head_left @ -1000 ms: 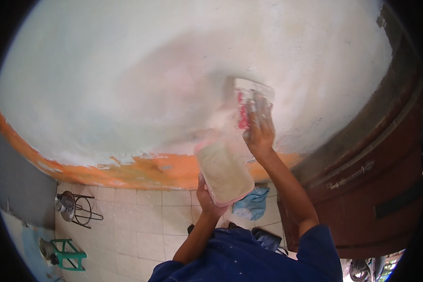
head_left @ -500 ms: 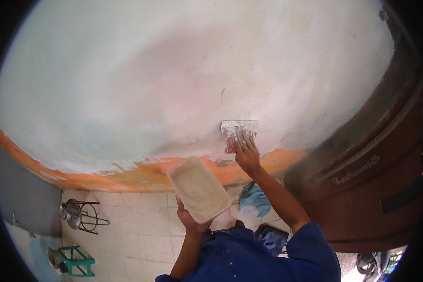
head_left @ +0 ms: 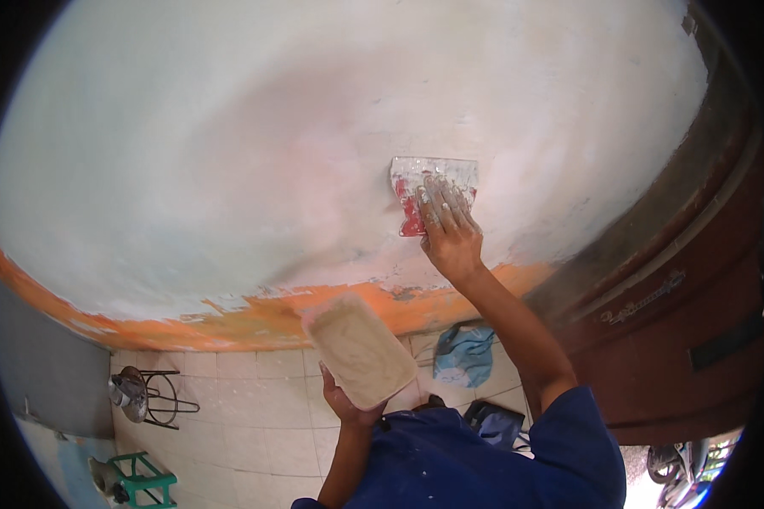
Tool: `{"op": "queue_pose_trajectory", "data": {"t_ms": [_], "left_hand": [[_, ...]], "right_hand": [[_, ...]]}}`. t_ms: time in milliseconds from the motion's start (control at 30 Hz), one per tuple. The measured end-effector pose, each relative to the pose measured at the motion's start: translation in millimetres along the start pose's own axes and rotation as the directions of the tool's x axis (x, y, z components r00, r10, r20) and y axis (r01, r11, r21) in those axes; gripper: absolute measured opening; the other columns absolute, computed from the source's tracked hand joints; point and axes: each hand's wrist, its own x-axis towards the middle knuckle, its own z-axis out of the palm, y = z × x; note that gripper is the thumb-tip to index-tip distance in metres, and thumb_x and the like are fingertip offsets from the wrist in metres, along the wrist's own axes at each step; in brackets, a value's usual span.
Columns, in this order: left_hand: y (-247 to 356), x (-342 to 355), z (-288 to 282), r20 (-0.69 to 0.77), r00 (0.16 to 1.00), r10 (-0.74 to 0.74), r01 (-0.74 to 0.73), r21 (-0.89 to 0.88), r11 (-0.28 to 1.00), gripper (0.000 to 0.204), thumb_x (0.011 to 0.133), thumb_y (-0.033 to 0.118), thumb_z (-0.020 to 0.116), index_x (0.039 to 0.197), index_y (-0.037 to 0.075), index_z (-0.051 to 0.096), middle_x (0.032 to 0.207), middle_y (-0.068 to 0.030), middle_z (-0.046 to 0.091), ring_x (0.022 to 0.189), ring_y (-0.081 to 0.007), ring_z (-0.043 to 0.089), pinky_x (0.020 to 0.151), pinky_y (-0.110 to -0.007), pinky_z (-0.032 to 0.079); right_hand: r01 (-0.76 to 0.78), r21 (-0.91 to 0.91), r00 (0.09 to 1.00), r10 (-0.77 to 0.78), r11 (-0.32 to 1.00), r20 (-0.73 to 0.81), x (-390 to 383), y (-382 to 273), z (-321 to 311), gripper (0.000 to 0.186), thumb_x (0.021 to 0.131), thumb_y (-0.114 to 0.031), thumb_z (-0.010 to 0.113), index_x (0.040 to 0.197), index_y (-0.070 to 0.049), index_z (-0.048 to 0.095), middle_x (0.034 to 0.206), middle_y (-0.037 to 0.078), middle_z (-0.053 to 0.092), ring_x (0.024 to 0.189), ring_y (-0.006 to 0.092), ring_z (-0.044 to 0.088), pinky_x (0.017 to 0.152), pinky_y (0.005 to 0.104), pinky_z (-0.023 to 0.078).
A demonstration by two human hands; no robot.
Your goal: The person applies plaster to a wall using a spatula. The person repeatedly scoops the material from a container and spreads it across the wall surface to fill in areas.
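Head view: pressing red-and-white scraper (head_left: 409,180) against pale wall (head_left: 229,127), higher than half a second ago; right hand's (head_left: 453,229) grip spread over and grasping it. Holding pink-rimmed tub (head_left: 314,316) below in left hand's (head_left: 348,406) grip, barely shifted; filled with beige paste (head_left: 369,356). Pale mark (head_left: 643,297) on dark red door (head_left: 662,369), too small to read.

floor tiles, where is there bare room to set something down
The floor tiles look bare between the black-legged stool and green stool at left and the left hand. Right of the tray, a blue bundle and dark item crowd it.
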Motion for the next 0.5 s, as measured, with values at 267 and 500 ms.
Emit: {"op": "queue_pose_trajectory", "data": {"t_ms": [267,500], "left_hand": [[9,2,-4,0.035,0.997,-0.070,0.074,-0.139,0.987,0.059,0.093,0.053,0.030,0.137,0.013,0.034,0.133,-0.0113,0.044,0.120,-0.0340,0.046,0.097,-0.057,0.039],[15,-9,9,0.010,0.997,-0.074,0.074,-0.147,0.986,0.057,0.094,0.052,0.028,0.135,0.012,0.035,0.129,-0.0115,0.046,0.118,-0.0346,0.047,0.094,-0.056,0.042]], "right_hand": [[-0.074,0.036,0.995,0.071,0.997,0.077,-54,-18,27,0.061,0.060,-0.001,0.061,0.121,0.001,0.053,0.132,0.019,0.047,0.121,0.0346,0.046,0.099,0.0460,0.041],[-0.414,0.237,0.884,0.450,0.879,-0.124,-59,-18,-13,0.050,0.062,0.009,0.054,0.111,0.000,0.062,0.108,0.017,0.064,0.101,0.0327,0.062,0.084,0.0404,0.052]]}}
